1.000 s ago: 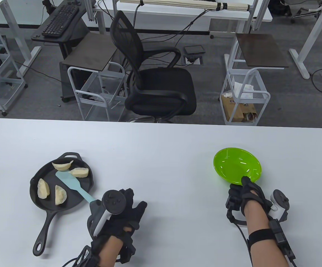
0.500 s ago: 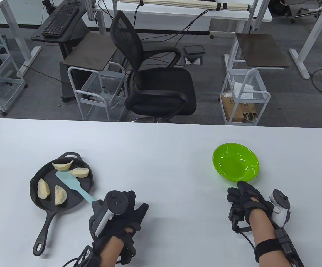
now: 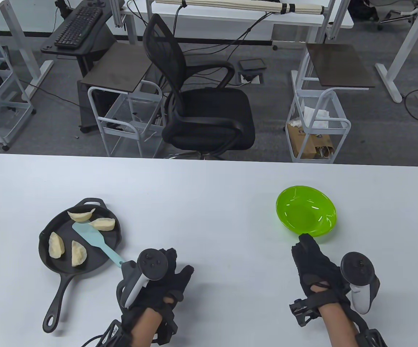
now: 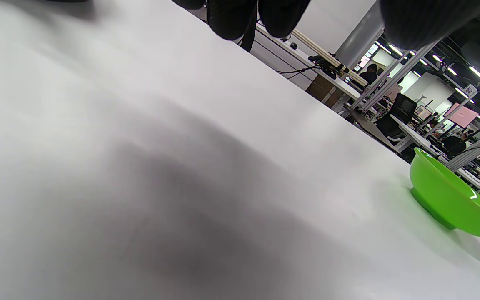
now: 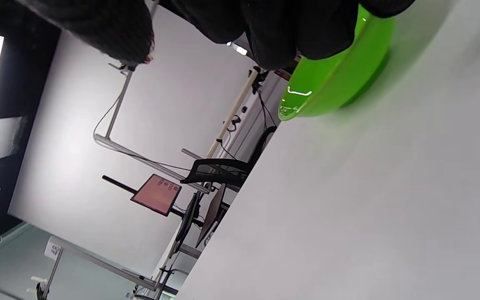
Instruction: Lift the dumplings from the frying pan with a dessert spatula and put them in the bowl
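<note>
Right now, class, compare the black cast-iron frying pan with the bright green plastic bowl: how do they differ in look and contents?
The black cast-iron frying pan is dark, shallow and has a long handle; the bright green plastic bowl is glossy, deeper and has no handle. The pan holds four pale dumplings and the light blue spatula's blade; the bowl holds nothing. Both rest upright on the white table.

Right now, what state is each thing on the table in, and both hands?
Black cast-iron frying pan: flat on the table, holding four dumplings.
Pale dumplings: all in the pan.
Light blue dessert spatula: blade resting in the pan.
Green plastic bowl: upright, empty.
Left hand: beside the spatula handle; grip unclear.
Right hand: fingertips at the bowl's near rim, gripping nothing.
</note>
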Demonstrator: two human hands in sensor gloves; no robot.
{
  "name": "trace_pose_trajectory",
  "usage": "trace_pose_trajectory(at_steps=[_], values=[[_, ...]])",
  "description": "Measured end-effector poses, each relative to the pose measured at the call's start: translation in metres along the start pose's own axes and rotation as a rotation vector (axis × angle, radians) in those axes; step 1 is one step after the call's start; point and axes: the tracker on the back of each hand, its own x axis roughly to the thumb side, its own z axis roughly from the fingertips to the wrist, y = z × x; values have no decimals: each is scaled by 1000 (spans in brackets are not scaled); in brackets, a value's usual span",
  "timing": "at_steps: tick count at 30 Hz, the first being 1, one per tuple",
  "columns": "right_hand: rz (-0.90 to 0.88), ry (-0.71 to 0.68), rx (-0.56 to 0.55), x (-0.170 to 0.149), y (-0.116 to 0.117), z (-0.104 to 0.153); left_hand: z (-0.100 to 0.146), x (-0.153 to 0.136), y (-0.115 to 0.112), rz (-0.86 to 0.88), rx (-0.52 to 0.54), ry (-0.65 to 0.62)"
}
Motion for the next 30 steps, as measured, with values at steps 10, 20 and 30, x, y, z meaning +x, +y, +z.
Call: trace_pose_trajectory(at_steps=[10,20,30], values=[[447,-213,141,8,33,25,2,1,-3,-8,-6,13],[449,-211,134,9,49,28,3,-10,7,13,42,70],[450,-210,131,10,52,29,4,-33,27,72,135,171]])
